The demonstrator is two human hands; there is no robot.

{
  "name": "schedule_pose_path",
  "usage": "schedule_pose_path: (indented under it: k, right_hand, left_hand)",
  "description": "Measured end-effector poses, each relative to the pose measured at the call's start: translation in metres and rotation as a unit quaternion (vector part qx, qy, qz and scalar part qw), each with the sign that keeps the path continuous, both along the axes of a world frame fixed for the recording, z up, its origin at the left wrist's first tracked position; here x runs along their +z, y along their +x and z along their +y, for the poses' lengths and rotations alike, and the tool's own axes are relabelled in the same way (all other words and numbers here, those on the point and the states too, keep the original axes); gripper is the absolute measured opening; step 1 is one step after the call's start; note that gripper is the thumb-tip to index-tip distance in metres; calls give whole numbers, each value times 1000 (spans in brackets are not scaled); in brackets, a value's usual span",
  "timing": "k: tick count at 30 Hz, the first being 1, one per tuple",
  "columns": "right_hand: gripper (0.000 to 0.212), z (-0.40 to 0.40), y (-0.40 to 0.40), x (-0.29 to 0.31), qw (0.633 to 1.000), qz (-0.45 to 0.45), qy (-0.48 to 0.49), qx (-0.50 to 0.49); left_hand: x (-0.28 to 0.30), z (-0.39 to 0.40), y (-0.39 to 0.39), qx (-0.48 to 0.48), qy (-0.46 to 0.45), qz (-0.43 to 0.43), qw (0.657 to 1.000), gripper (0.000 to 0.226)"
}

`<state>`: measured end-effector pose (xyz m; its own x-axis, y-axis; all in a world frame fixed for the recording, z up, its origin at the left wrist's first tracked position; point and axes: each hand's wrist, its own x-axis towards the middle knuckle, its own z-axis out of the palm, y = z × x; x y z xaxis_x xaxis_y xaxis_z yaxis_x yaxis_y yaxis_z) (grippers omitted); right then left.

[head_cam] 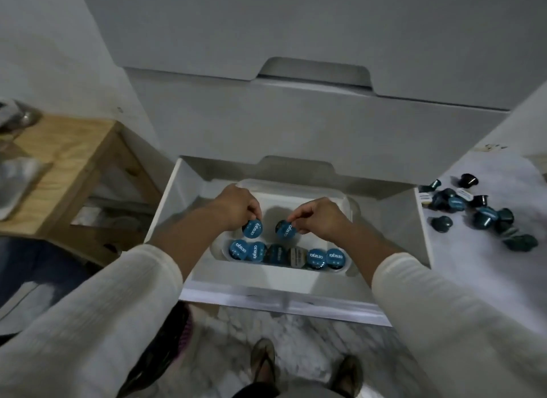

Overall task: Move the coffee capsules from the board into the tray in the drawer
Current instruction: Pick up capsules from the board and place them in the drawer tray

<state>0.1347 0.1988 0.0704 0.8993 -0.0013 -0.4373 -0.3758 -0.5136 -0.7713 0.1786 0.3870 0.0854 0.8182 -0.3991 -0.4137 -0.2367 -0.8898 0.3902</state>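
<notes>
Capsules with blue foil lids are shown in three places: a row in the tray, one in each of my hands, and a loose heap on the board at far right. At far left stands a wooden table [74,160], well apart from the work. Next comes the open white drawer [165,211], pulled out of the white cabinet [296,125], with the white tray [340,199] lying inside it. My left hand [236,206] reaches over the tray, its fingertips pinching the upper edge of a blue-lidded capsule [252,228] held lid toward me, just above the tray's near row. That near row of capsules [287,255] runs along the tray's front wall, lids up or tilted, each touching its neighbour; one near the middle has a paler lid. My right hand [322,220] mirrors the left, thumb and forefinger pinching a second capsule [285,229] by its rim, beside the first but apart from it. Both sleeves [88,323] are cream-coloured. To the right of the drawer, the heap of remaining capsules [473,211] lies scattered on the white board [488,264], some on their sides, some lid-up. Below the drawer, two sandalled feet [263,365] stand on pale patterned floor.
</notes>
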Motion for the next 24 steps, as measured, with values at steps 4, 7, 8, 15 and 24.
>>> schedule_pose_path:
  k: [4,7,8,15,24]
  right_hand:
    - [13,16,6,-8,999,29,-14,7]
    - [12,20,10,-11,999,47,-27,7]
    - [12,21,12,-12,998,50,-30,5]
    - [14,27,17,-19,998,54,-27,1]
    - [20,37,18,-20,998,42,-24,29]
  left_hand:
    - [-12,6,4,4,5,11,1000,20]
    - [-14,7,7,-9,17,12,1000,22]
    - [-14,7,9,-12,19,10,1000,23]
    - [-16,9,12,-28,41,-1,999,24]
    - [-14,12,8,-22,59,-32,998,28]
